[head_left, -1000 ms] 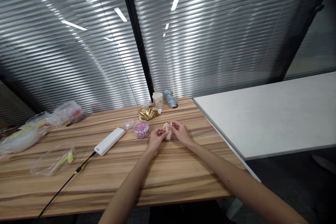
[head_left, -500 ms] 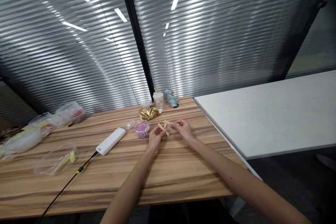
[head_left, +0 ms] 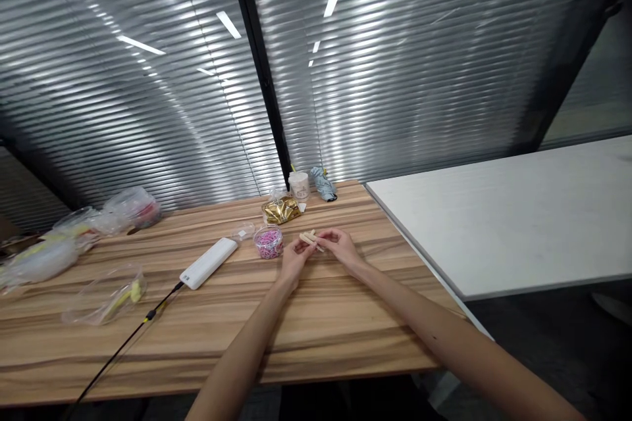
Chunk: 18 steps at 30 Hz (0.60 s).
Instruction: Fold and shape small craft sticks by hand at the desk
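Several short pale wooden sticks (head_left: pixel 309 236) lie close together between my hands, over the wooden table (head_left: pixel 345 342). My left hand (head_left: pixel 295 260) pinches the sticks from the left, fingers closed. From the right, my right hand (head_left: pixel 340 247) pinches a stick with thumb and forefinger, near the left fingertips. How the sticks join is too small to tell. Just left of my left hand stands a clear round tub (head_left: pixel 269 243) of pink and purple small pieces, its clear lid (head_left: pixel 243 232) beside it.
Behind the tub are a gold packet (head_left: pixel 281 210), a white cup (head_left: pixel 299 185) and a grey-blue wrapper (head_left: pixel 324 185). A white power bank (head_left: pixel 209 264) with a black cable lies left. Plastic bags (head_left: pixel 131 207) fill the far left. A white table (head_left: pixel 503 223) adjoins at right.
My hands have come slightly closer together. The sticks, which stood apart at angles, now lie closer together between my fingertips.
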Available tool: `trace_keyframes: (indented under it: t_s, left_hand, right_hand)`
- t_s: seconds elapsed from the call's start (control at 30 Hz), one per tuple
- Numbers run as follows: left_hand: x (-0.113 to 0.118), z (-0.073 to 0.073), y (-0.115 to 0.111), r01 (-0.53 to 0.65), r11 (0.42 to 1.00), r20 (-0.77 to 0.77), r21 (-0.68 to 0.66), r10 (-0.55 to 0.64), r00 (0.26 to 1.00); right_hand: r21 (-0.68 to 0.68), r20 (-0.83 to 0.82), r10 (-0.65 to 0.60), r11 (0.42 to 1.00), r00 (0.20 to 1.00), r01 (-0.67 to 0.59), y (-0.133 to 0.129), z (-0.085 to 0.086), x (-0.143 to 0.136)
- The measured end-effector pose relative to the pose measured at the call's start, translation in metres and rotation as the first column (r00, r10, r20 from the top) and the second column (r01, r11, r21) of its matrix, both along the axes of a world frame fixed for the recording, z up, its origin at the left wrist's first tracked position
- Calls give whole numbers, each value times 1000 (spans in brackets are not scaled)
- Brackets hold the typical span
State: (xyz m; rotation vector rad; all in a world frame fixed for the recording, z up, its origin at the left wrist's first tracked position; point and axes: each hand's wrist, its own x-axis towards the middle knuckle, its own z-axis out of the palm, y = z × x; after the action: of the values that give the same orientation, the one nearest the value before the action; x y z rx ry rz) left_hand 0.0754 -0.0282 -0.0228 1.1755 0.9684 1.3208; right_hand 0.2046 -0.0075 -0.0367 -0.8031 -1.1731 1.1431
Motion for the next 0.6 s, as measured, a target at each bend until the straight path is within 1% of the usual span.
trace_keyframes:
  t_s: [0.2, 0.37, 0.5, 0.6]
  left_hand:
    - [0, -1, 1, 28, 999, -21, 25, -27, 999]
    - [0, -2, 1, 21, 999, -53, 49, -18, 998]
    - [-1, -1, 1, -17, 997, -86, 79, 23, 996]
    - [-1, 1, -1, -10, 996, -91, 87, 18, 996]
  right_hand:
    - [-22, -30, -19, 1000, 999, 19, 0, 0, 0]
    - [7, -19, 21, 1000, 1000, -21, 0, 1, 0]
    - [34, 41, 38, 999, 998, -40, -2, 4, 1]
    - [61, 92, 37, 997, 995, -43, -2, 5, 1]
